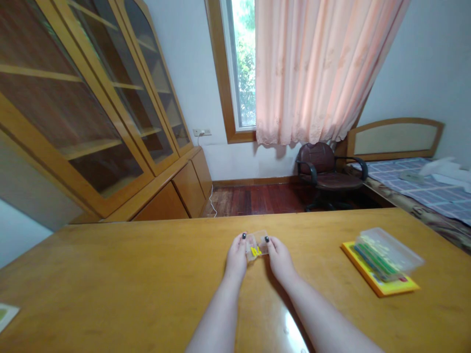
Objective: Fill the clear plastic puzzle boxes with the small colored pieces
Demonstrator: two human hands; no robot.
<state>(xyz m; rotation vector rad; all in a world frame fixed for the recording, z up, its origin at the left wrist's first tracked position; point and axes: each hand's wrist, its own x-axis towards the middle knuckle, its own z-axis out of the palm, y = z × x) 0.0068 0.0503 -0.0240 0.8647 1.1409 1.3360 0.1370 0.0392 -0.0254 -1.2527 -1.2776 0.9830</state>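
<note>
Between my two hands is a small clear plastic box (263, 237), held just above the wooden table (147, 274). Several small yellow pieces (255, 251) lie in its near part; their kind is too small to make out. My left hand (236, 255) grips the box's left side, thumb on top. On the right side, my right hand (279, 257) pinches the edge the same way. The fingers under the box are hidden. The box looks opened out, with its lid to one side, though blur hides the hinge.
A yellow book or flat box (382, 287) lies at the table's right, with a translucent container (408, 255) of pale and green items on it. A paper corner (6, 314) shows at the left edge. Beyond the table are a chair (324, 166), a bed (405, 171) and a glass-fronted cabinet (121, 98).
</note>
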